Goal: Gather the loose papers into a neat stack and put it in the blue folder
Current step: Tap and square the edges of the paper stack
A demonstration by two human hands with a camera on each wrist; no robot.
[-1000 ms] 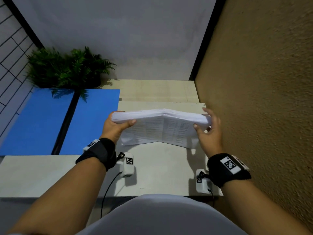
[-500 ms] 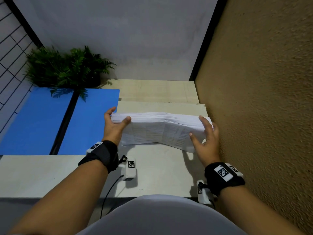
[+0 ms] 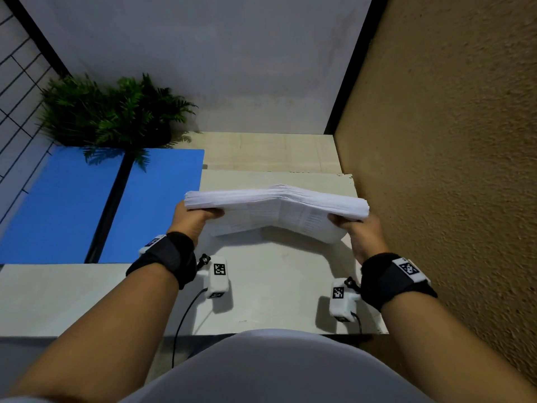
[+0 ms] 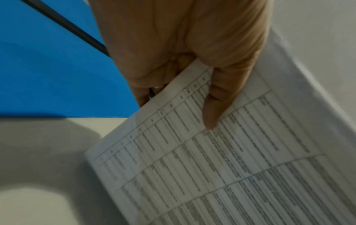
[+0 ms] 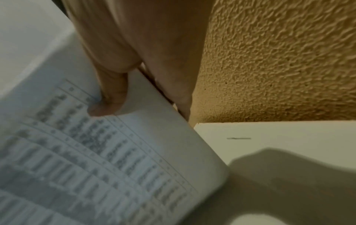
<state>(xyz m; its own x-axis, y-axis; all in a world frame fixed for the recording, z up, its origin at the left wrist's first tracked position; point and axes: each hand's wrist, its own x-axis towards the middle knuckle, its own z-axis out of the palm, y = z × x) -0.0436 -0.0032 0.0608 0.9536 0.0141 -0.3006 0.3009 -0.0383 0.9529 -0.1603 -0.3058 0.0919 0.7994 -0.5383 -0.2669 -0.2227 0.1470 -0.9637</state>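
Textured wall (image 3: 450, 141) hard right; fern (image 3: 116, 114) far-left corner.

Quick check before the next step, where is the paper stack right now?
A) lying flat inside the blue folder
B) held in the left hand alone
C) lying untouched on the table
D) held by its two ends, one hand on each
D: the left hand and right hand each grip one end of the paper stack, off to the right of the open blue folder.
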